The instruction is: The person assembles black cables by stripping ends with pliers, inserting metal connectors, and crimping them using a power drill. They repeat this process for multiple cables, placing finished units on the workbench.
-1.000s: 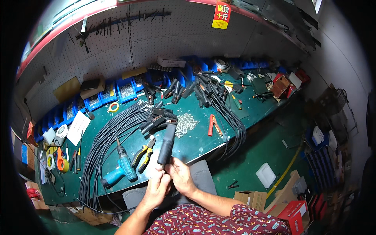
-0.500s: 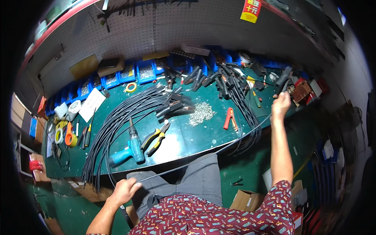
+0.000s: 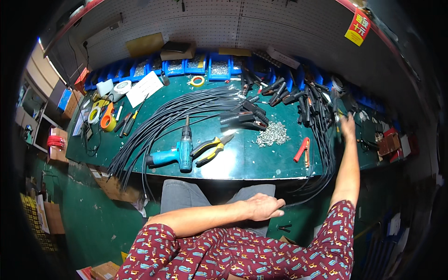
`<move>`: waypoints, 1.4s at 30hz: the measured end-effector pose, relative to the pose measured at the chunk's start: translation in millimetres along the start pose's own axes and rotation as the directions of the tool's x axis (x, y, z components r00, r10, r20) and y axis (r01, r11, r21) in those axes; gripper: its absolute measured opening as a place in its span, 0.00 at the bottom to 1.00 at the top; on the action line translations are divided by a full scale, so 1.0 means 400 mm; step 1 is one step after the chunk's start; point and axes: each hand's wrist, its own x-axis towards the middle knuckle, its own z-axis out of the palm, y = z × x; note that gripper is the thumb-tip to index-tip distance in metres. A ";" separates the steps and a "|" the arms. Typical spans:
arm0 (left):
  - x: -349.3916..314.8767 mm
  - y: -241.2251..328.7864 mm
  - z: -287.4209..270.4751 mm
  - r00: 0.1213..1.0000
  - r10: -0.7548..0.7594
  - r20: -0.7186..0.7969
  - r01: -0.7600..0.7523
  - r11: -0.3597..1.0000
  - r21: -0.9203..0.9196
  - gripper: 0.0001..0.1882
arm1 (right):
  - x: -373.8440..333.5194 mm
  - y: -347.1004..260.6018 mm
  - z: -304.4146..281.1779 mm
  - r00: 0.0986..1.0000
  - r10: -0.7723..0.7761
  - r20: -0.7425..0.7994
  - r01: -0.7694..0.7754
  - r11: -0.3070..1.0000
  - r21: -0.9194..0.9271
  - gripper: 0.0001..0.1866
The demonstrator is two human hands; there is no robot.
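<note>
My left hand [image 3: 264,206] is in front of the bench edge, over my lap, its fingers closed round a black cable [image 3: 305,201]. That cable curves up to the right, toward the bundle of black cables [image 3: 325,154] hanging over the bench edge. At the right of the bench, my right hand [image 3: 347,126] reaches beside the black clamps [image 3: 308,105] at the bundle's upper end. Its fingertips are blurred against the dark things there, so their hold does not show. A red-handled clamp [image 3: 302,150] lies left of the bundle.
A second bundle of black cables [image 3: 154,126] lies across the bench's left half. Near the front are a teal power drill [image 3: 182,151] and yellow-black pliers [image 3: 212,149]. Small metal parts [image 3: 273,134] form a heap; blue bins [image 3: 219,66] line the back.
My left hand has moved right along the cable, across my lap. My right hand has moved from holding up the cable's clamp end to beside the right-hand clamps. The view has shifted left.
</note>
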 end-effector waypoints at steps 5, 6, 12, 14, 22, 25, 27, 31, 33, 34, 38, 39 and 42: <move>-0.208 -0.128 -0.050 0.890 -0.197 -0.411 0.208 0.978 -0.018 0.20 | -0.291 -0.128 0.152 0.997 0.067 0.045 -0.067 0.998 -0.003 0.30; -0.256 -0.160 -0.074 0.829 -0.234 -0.507 0.255 0.967 -0.029 0.18 | -0.332 -0.128 0.153 0.998 0.039 -0.049 -0.038 0.999 0.021 0.27; -0.504 -0.324 -0.233 0.432 -0.332 -0.838 0.582 0.813 -0.022 0.10 | -0.589 -0.438 0.146 0.966 -0.158 -0.204 0.199 0.959 0.200 0.17; -0.534 -0.394 -0.269 0.342 -0.287 -0.895 0.627 0.779 -0.011 0.10 | -0.676 -0.543 0.160 0.984 -0.155 -0.090 0.177 0.920 0.350 0.14; -0.573 -0.609 -0.342 0.253 -0.363 -0.897 0.788 0.616 -0.027 0.11 | -0.754 -0.947 0.386 0.633 0.116 0.765 -0.756 0.302 0.580 0.24; -0.554 -0.643 -0.357 0.255 -0.399 -0.881 0.841 0.541 -0.001 0.09 | -0.691 -0.971 0.518 0.646 0.177 0.743 -0.761 0.218 0.611 0.29; -0.572 -0.692 -0.353 0.253 -0.406 -0.878 0.854 0.520 0.005 0.05 | -0.678 -1.024 0.541 0.616 0.312 0.724 -0.788 0.241 0.567 0.29; -0.544 -0.674 -0.365 0.199 -0.346 -0.917 0.778 0.625 -0.067 0.04 | -0.679 -0.992 0.572 0.677 0.303 0.671 -0.736 0.291 0.611 0.22; -0.547 -0.602 -0.365 0.182 -0.275 -0.944 0.659 0.746 -0.090 0.07 | -0.694 -1.018 0.524 0.697 0.302 0.650 -0.715 0.356 0.602 0.19; -0.542 -0.572 -0.368 0.196 -0.196 -0.961 0.578 0.815 -0.048 0.09 | -0.713 -1.022 0.491 0.788 0.209 0.579 -0.598 0.482 0.640 0.17; -0.455 -0.400 -0.339 0.315 -0.146 -0.938 0.296 0.954 -0.050 0.18 | -0.829 -1.040 0.308 0.819 -0.121 0.561 -0.400 0.581 0.709 0.14; -0.426 -0.354 -0.316 0.374 -0.157 -0.914 0.225 0.971 -0.075 0.20 | -0.866 -1.029 0.288 0.825 -0.203 0.528 -0.343 0.563 0.752 0.14; -0.371 -0.271 -0.227 0.568 -0.208 -0.796 0.013 0.970 -0.244 0.18 | -0.965 -0.991 0.252 0.785 -0.299 0.542 -0.314 0.563 0.765 0.16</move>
